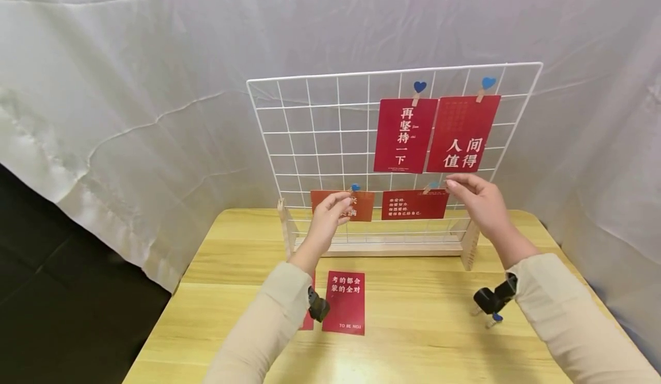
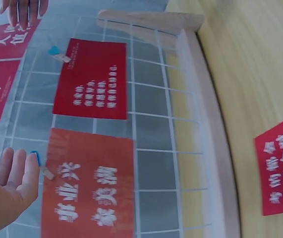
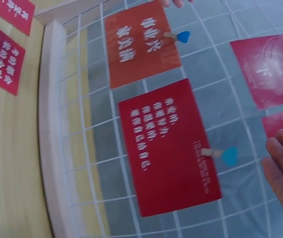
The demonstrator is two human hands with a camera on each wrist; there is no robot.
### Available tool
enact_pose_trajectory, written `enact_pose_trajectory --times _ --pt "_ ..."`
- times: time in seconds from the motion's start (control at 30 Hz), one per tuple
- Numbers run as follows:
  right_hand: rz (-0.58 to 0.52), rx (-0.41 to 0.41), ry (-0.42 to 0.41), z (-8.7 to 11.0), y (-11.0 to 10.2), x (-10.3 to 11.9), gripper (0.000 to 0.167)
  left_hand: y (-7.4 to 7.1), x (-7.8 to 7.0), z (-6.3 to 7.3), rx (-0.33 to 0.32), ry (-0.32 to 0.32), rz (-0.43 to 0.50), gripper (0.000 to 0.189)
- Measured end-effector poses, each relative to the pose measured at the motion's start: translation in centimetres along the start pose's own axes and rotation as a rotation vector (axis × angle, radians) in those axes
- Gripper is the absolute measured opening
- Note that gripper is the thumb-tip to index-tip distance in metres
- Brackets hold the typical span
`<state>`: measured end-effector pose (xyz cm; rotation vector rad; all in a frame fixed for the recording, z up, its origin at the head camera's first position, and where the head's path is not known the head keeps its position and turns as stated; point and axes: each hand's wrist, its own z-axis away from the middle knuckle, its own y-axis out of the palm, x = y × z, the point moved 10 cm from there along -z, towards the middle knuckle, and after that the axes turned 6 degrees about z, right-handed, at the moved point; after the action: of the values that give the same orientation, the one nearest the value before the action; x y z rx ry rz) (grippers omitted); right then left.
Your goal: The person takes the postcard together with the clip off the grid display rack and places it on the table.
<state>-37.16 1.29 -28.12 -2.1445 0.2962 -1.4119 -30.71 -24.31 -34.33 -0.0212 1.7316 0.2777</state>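
Left hand (image 1: 330, 214), fingers relaxed, beside the orange card (image 2: 89, 183); right hand (image 1: 477, 200) spread, empty, at its three o'clock. Card likely light, bendable; grasp by an edge.

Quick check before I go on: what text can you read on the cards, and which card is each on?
Upper left card: "再坚持一下"
Upper right card: "人间值得"; small print above too small.
Table card: "考的都会 蒙的全对", "TO BE NO.1"
Lower right card: small lines, unreadable.
Lower left card: blurred, unreadable.
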Motion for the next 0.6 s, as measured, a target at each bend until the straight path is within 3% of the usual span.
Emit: enact_pose_trajectory --times 0.27,0.6 --pt "-0.012 -0.005 -0.023 -1.6 -0.3 2.6 0.047 0.3 -2.9 -1.5 -0.017 0.071 0.065 0.033" --pt "-0.029 -0.02 -0.041 -3.5 -0.7 5.5 0.047 2.0 -5.3 -3.1 0.036 0.11 0.047 0.033"
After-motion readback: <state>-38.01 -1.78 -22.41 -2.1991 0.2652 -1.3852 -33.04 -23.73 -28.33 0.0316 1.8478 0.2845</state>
